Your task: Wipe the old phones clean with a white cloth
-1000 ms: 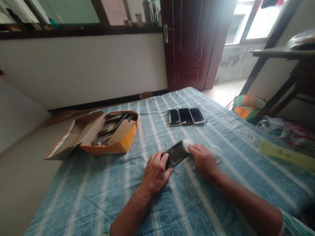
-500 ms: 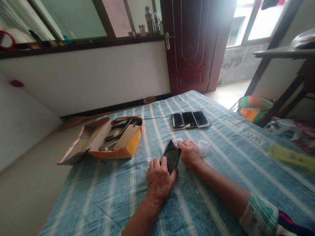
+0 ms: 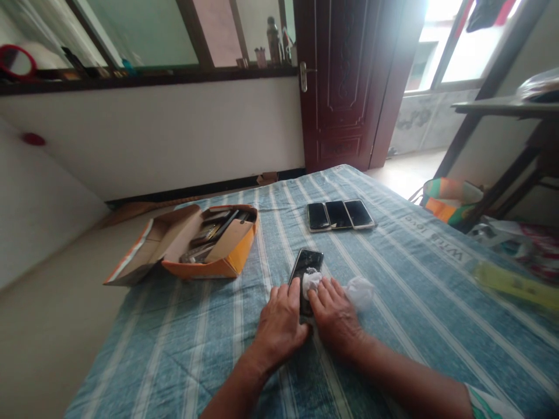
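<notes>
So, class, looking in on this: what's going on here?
A person's left hand holds a dark smartphone by its left edge, over a blue striped cover. The right hand presses a white wad, cloth or tissue, against it. Beyond, three smartphones lie in a row; to the left sits an open orange cardboard box with various items inside.

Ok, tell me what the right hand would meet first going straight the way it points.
The right hand would first meet the white wad at its fingertips, against the phone; exact depth there is unclear.
</notes>
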Available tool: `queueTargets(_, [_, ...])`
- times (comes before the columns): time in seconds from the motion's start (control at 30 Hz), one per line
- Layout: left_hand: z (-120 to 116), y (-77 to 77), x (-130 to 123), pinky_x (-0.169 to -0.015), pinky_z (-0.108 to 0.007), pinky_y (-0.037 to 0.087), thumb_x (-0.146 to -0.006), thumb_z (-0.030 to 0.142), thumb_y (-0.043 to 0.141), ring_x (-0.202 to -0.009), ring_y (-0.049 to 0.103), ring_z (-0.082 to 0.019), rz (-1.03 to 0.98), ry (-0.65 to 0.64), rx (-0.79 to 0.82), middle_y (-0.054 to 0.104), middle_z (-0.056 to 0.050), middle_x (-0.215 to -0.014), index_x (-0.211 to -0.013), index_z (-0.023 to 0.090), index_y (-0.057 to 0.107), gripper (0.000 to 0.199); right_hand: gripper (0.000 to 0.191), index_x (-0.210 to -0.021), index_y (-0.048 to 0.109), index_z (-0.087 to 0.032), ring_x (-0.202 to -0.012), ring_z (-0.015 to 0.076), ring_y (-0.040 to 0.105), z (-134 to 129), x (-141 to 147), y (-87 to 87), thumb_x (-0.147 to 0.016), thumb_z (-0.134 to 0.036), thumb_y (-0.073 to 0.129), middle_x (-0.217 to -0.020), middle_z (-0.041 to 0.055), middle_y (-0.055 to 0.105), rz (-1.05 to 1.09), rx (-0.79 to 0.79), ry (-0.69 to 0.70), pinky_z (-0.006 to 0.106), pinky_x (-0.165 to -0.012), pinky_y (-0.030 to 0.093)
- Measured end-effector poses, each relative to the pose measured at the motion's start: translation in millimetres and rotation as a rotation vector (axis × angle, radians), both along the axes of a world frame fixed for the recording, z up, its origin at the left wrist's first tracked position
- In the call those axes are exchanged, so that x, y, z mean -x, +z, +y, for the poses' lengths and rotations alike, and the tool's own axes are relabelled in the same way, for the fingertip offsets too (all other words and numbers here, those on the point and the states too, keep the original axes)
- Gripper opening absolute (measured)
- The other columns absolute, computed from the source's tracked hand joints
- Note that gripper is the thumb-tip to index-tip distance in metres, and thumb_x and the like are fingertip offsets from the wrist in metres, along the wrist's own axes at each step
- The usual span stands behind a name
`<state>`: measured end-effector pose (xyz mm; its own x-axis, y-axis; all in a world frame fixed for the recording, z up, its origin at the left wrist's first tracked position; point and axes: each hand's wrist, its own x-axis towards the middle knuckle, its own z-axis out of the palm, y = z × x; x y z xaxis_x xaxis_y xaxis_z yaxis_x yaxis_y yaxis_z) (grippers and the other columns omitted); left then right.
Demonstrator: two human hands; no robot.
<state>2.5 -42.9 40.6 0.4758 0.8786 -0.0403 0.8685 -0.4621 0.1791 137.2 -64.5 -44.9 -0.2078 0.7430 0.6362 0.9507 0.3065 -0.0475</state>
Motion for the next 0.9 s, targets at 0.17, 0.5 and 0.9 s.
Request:
queueTargets(0.17, [4,7.3,8,-0.096,-0.037,0.042,-0.061,0.015,0.052,-0.104,0.052,-0.026,0.006,-0.089,0.081,0.058,-0.013,-0.115,-0.130,0.010,0.041,0.070,0.029,-0.101,0.067,-0.007,-0.109,0.0324,0.060,-16,8,-5.3,-0.085,-0.008,0.043,-0.106,0.0226,0.068,0.026,-0.055,0.037,0.051,-0.098,0.042])
queueTargets(0.5, [1,5.2,10,-0.099,-0.039,0.042,-0.062,0.013,0.050,-0.113,0.052,-0.028,0.035,-0.079,0.043,0.057,-0.013,-0.118,-0.133,0.013,0.040,0.073,0.031,-0.099,0.068,-0.008,-0.107,0.0329,0.061,-41,16,0.7,-0.085,-0.009,0.040,-0.105,0.0210,0.069,0.046,-0.117,0.127,0.048,-0.095,0.045])
queueTargets(0.9, [6,2.1,8,-0.092,-0.039,0.045,-0.081,0.027,0.057,-0.106,0.053,-0.026,-0.025,-0.001,0.054,0.060,-0.010,-0.113,-0.127,0.016,0.046,0.048,0.032,-0.104,0.069,-0.023,-0.080,0.0173,0.067,16,-60,51.8,-0.090,-0.018,0.041,-0.090,0.0039,0.073,0.665,0.420,0.163,0.027,-0.073,0.051])
